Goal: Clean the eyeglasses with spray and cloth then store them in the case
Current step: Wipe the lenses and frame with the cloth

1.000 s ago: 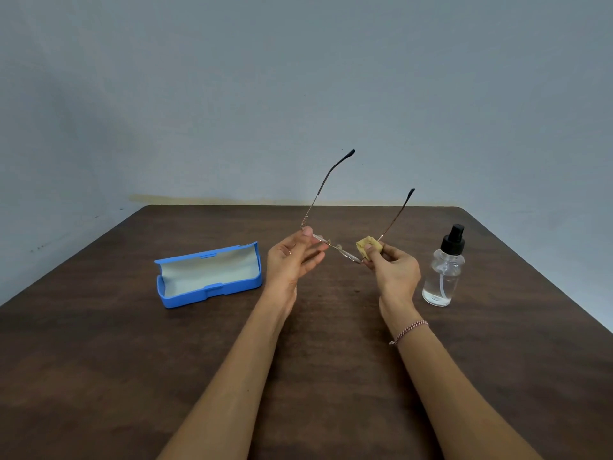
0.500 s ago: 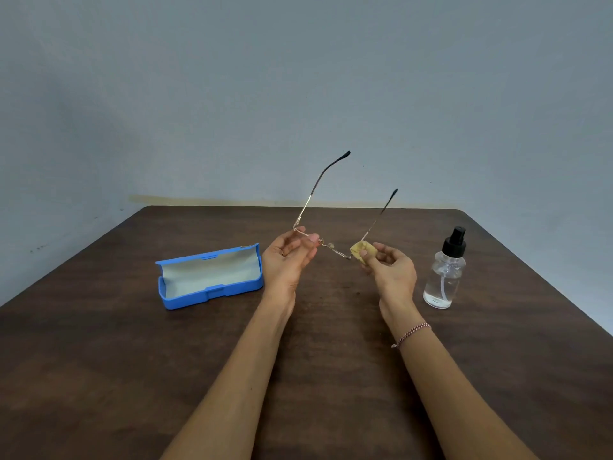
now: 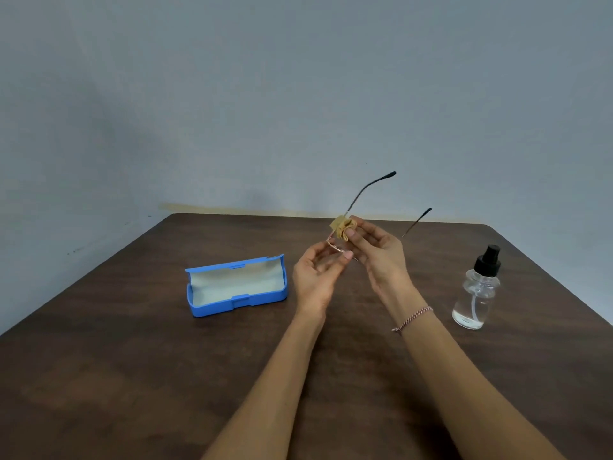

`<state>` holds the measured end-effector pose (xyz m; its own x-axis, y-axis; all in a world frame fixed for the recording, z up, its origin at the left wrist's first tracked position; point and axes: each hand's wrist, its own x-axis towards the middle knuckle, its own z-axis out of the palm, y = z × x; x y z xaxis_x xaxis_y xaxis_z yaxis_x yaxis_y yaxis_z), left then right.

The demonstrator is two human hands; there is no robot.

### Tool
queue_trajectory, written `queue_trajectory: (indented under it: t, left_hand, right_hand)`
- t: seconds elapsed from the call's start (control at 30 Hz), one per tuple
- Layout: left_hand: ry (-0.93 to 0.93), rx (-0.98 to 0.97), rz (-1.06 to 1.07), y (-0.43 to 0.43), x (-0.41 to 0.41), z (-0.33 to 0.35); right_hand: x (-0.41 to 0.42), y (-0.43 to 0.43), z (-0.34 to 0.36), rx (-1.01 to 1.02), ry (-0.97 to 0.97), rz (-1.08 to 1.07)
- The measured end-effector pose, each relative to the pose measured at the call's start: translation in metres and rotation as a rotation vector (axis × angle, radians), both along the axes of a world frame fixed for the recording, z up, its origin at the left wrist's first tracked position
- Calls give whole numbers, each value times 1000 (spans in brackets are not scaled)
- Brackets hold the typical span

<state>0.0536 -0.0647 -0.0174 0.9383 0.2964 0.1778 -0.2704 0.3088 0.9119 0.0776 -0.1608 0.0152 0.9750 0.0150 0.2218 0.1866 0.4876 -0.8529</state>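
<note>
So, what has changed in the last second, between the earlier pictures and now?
The right hand moved the cloth along the eyeglasses, from their right end to their left end, close to the left hand, and still pinches it. The left hand kept hold of the eyeglasses, whose temple arms now lean more rightward. The open case and spray bottle stayed in place on the table.

No readable text, label or number anywhere.

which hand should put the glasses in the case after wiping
Likely left: the left hand grips the eyeglasses and the case lies open on its side; the right hand holds the cloth.
</note>
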Motion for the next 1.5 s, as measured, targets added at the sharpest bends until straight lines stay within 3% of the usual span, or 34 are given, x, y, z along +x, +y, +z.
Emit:
queue_trajectory:
  t: [0.53,0.67,0.83,1.07,1.5]
  left_hand:
    - [37,463,62,-1,-1,-2]
    - [24,514,59,-2,2,-4]
    - [-30,508,58,-4,1,-5]
    - [-23,580,127,2,5,-3]
    - [-25,568,65,1,7,-12]
  right_hand:
    - [-7,7,-22,-260,-108,-99]
    - [-8,9,-19,-249,-151,-195]
    - [-6,-2,-8,-26,-114,-366]
    - [-8,16,-20,-247,-102,-267]
    - [-5,-23,9,226,-126,-463]
